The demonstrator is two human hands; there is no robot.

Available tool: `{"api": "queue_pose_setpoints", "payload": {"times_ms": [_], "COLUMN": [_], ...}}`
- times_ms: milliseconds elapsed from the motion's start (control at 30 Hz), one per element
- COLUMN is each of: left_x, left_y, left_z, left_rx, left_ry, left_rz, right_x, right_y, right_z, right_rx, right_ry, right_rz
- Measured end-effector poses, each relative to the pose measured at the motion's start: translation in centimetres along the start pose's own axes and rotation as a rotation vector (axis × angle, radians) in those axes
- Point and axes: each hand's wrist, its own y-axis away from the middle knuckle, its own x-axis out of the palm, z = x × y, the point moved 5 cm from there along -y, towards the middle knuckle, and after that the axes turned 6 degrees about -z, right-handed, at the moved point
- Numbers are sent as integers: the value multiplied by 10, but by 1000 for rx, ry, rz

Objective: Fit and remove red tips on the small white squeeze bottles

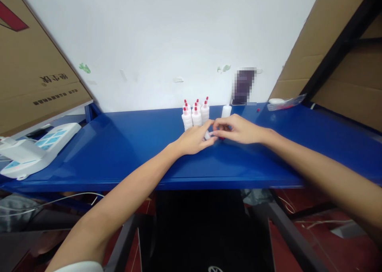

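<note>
Both my hands meet at the middle of the blue table (pixel 119 144). My left hand (pixel 195 138) is closed around a small white bottle (pixel 207 135) lying on its side. My right hand (pixel 238 129) pinches at the bottle's end, where a bit of red cap (pixel 221 137) shows under the fingers. Just behind my hands stands a cluster of several small white bottles with red caps (pixel 195 113). One white bottle without a cap (pixel 226 111) stands to the right of that cluster.
A white electronic scale (pixel 38 148) sits at the table's left end. Cardboard boxes (pixel 32 65) lean at the left and right (pixel 343 57). A plastic packet (pixel 285 102) lies at the back right by the white wall. Cables run below the table.
</note>
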Motion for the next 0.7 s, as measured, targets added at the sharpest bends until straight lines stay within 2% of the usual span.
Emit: {"api": "queue_pose_setpoints", "payload": {"times_ms": [67, 167, 333, 400, 500, 600, 700], "left_x": [0, 0, -1, -1, -2, -1, 0], "left_y": [0, -1, -1, -1, -1, -1, -1], "left_z": [1, 2, 0, -1, -2, -3, -2], "left_rx": [-5, -10, -20, -10, -8, -9, -3], "left_ry": [13, 1, -25, -37, -59, -79, -75], "left_rz": [-9, -39, -21, -6, 0, 14, 16], "right_x": [-5, -22, -56, -61, -61, -59, -60], "right_y": [0, 2, 12, 14, 15, 15, 15], "right_z": [-1, -10, -49, -67, -87, -93, -92], "right_rx": [-12, 17, 229, 317, 447, 499, 533], "right_ry": [10, 75, 308, 405, 508, 554, 573], "right_rz": [-56, -273, -657, -665, -576, -532, -540]}}
